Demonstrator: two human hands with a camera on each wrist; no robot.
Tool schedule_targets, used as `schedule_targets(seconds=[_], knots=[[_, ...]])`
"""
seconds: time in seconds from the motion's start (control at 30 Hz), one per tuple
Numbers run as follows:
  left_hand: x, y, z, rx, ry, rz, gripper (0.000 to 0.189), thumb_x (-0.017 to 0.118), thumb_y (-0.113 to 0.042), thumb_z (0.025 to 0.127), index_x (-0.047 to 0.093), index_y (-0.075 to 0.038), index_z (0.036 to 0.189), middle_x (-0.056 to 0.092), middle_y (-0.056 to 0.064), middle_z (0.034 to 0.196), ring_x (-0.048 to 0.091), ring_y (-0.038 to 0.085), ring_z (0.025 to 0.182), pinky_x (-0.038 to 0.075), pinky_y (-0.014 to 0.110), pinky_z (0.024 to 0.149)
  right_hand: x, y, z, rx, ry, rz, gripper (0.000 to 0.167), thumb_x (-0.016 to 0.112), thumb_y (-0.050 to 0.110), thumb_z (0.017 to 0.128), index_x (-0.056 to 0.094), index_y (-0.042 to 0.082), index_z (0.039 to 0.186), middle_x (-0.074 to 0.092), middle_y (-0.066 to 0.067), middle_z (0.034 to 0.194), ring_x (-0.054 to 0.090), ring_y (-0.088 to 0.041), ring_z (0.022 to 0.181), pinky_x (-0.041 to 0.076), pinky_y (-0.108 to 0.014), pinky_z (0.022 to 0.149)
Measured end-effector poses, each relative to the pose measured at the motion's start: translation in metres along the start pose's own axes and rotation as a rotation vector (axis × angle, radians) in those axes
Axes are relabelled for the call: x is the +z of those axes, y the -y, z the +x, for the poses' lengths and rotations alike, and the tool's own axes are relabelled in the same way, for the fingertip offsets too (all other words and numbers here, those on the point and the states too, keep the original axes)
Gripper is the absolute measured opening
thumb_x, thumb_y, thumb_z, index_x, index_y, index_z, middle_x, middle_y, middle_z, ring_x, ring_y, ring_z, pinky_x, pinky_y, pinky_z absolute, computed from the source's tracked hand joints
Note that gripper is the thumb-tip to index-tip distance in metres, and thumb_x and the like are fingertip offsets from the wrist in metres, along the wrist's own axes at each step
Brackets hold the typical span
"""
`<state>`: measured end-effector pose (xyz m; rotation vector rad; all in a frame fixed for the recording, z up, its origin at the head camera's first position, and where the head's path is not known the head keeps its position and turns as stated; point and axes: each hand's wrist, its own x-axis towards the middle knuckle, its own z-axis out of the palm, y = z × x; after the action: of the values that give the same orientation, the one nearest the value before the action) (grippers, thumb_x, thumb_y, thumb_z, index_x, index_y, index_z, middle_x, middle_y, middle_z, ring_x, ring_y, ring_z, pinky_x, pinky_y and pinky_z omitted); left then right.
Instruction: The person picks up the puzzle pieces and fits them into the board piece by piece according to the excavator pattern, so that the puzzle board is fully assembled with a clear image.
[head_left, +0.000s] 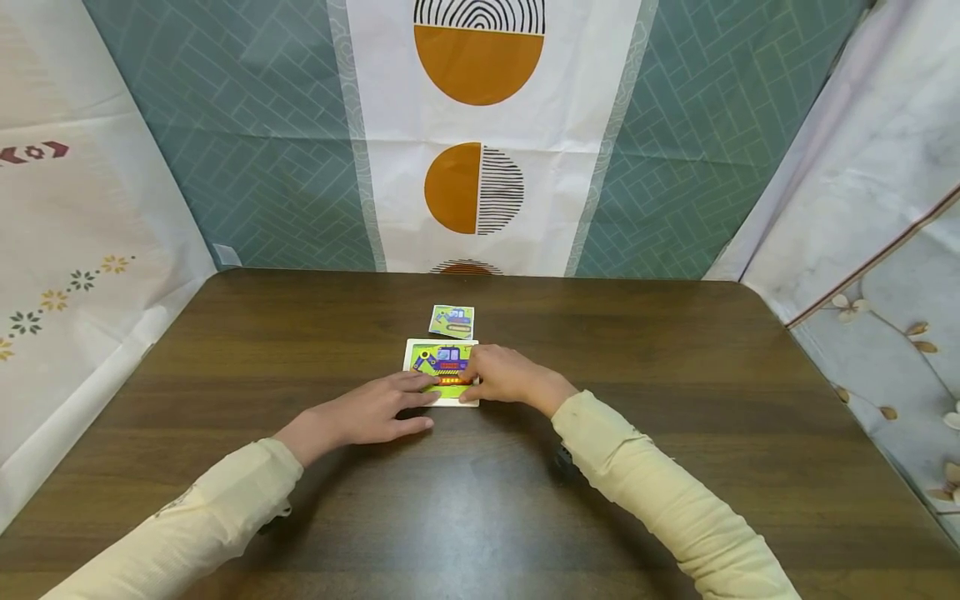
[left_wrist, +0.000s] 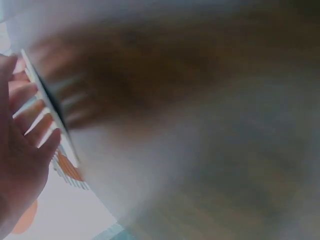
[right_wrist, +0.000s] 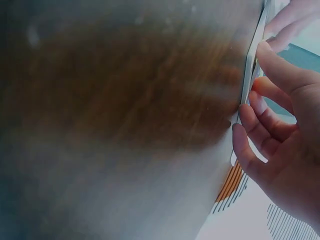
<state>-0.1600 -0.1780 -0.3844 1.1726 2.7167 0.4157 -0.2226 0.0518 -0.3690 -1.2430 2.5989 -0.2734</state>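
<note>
A white-framed picture puzzle (head_left: 423, 402) lies on the table, showing a purple excavator on bright green. My left hand (head_left: 378, 408) rests at its lower left, fingers spread and nearly straight, with fingertips over the frame's left side. In the left wrist view, the left hand (left_wrist: 25, 130) reaches along the frame's edge (left_wrist: 45, 100). My right hand (head_left: 504, 375) covers the right side, its thumb and bent index finger touching the lower right of the picture. In the right wrist view, the right hand's fingers (right_wrist: 250, 117) line the frame's edge, thumb and index finger apart.
Just beyond the puzzle lies a small card (head_left: 452, 322) with a similar excavator picture. The dark wooden table (head_left: 637, 350) extends on both sides. A patterned cloth (head_left: 285, 167) hangs behind its far edge, with light cloths at left and right.
</note>
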Motion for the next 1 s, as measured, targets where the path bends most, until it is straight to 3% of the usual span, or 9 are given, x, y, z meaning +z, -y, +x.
schedule_targets(seconds=[0.17,0.27,0.43,0.67,1.0], knots=[[-0.002,-0.007,0.009,0.093,-0.073,0.095,0.04,0.062,-0.031,0.096,0.067,0.002,0.118,0.057,0.017,0.13,0.049,0.033,0.125,0.039,0.046,0.103,0.001,-0.002,-0.001,0.008,-0.001,0.032,0.034,0.073,0.031,0.087,0.074,0.008,0.112,0.056,-0.002,0.09,0.049,-0.016,0.08,0.043,-0.028,0.07],[0.001,-0.011,0.014,0.119,-0.084,0.126,0.041,0.062,-0.03,0.096,0.065,0.002,0.119,0.055,0.016,0.131,0.05,0.03,0.123,0.041,0.043,0.102,0.001,-0.002,-0.002,-0.004,-0.006,0.038,0.033,0.073,0.03,0.087,0.074,0.007,0.111,0.056,-0.002,0.09,0.05,-0.016,0.079,0.043,-0.028,0.069],[0.002,-0.017,0.017,0.081,-0.022,0.111,0.055,0.058,-0.034,0.098,0.051,0.004,0.137,0.043,0.016,0.146,0.043,0.029,0.132,0.041,0.043,0.101,0.003,-0.004,-0.003,-0.034,-0.035,0.06,0.034,0.074,0.028,0.087,0.073,0.006,0.113,0.058,-0.003,0.093,0.051,-0.015,0.078,0.044,-0.027,0.068],[0.003,-0.017,0.018,0.063,0.019,0.108,0.057,0.059,-0.035,0.097,0.05,0.003,0.138,0.04,0.016,0.148,0.039,0.028,0.135,0.04,0.043,0.103,0.003,-0.008,-0.004,-0.036,-0.032,0.086,0.028,0.071,0.021,0.089,0.073,0.005,0.112,0.06,-0.005,0.099,0.054,-0.015,0.083,0.046,-0.026,0.072],[0.005,-0.014,0.015,0.04,0.068,0.026,0.06,0.059,-0.033,0.097,0.044,0.004,0.142,0.034,0.017,0.152,0.032,0.029,0.139,0.034,0.044,0.107,0.004,-0.008,-0.004,-0.049,-0.038,0.071,0.026,0.071,0.017,0.09,0.072,0.004,0.113,0.059,-0.006,0.098,0.054,-0.016,0.081,0.045,-0.026,0.069]])
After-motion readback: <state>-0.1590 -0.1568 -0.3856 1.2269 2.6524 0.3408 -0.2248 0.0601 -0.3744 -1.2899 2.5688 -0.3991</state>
